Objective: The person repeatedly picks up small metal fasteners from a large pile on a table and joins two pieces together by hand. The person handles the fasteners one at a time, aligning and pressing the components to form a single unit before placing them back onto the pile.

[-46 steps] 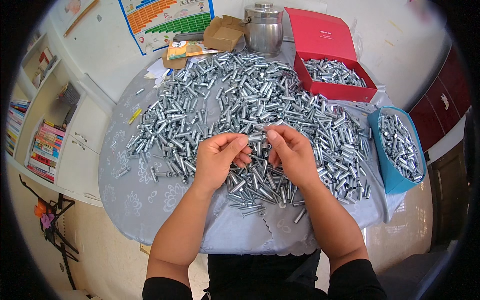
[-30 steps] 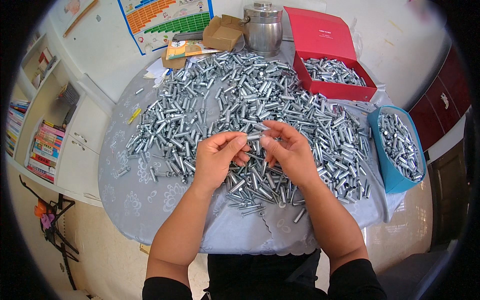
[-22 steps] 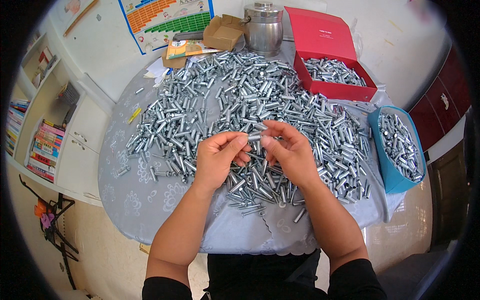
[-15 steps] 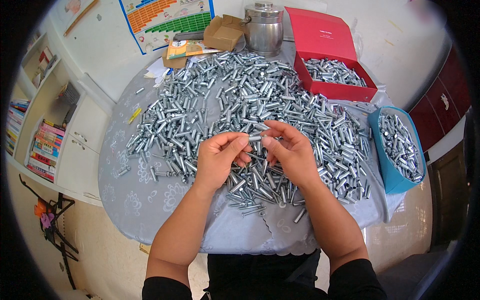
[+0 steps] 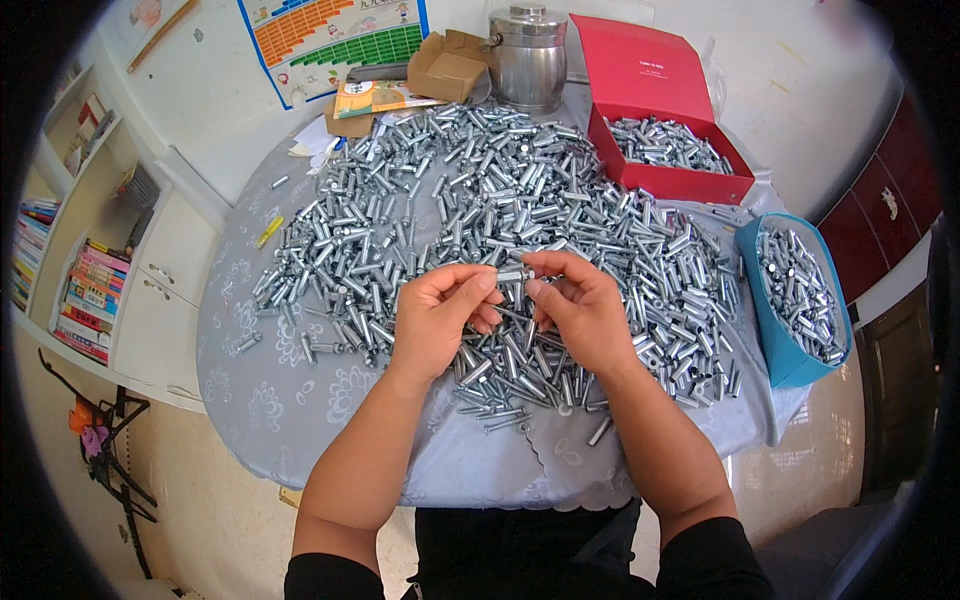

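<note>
Head view: the left hand (image 5: 438, 318) and right hand (image 5: 580, 312) meet over a heap of small silver metal bolts (image 5: 500, 215) spread across the round grey-clothed table (image 5: 300, 400). Both pinch one short silver bolt (image 5: 514, 274) between fingertips, raised just above the heap — lifted clear, it seems, so each end can be gripped. Beyond the heap sits an open red cardboard box (image 5: 665, 150) of like pieces; right of the heap, a blue tub (image 5: 775, 345) — sorted stock, probably.
</note>
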Tool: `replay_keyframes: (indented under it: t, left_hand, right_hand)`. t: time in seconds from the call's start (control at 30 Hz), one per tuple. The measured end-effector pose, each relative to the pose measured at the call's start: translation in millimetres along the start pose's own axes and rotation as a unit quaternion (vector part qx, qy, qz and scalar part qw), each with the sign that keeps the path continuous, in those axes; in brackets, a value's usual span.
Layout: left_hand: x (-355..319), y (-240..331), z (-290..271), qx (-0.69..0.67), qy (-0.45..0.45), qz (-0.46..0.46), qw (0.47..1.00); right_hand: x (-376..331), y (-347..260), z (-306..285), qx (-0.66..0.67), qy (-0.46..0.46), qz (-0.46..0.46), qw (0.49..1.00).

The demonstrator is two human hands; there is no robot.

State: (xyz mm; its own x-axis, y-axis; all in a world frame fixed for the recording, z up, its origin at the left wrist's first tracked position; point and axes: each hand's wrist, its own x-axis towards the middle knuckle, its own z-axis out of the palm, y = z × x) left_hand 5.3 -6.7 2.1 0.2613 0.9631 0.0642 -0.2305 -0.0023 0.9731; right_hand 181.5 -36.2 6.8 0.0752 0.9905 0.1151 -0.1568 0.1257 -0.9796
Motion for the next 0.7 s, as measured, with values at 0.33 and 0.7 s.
replay_keyframes:
  t: [0.33, 0.7]
  left_hand:
    - [0.0, 3.2, 4.2, 0.000, 0.016, -0.010, 1.000]
    - [0.7, 0.5, 1.5, 0.017, 0.012, 0.002, 1.000]
  right_hand:
    - [1.1, 0.1, -5.9, -0.018, -0.018, 0.007, 1.000]
    - [-1.9, 2.4, -4.7, -0.106, -0.032, -0.122, 0.986]
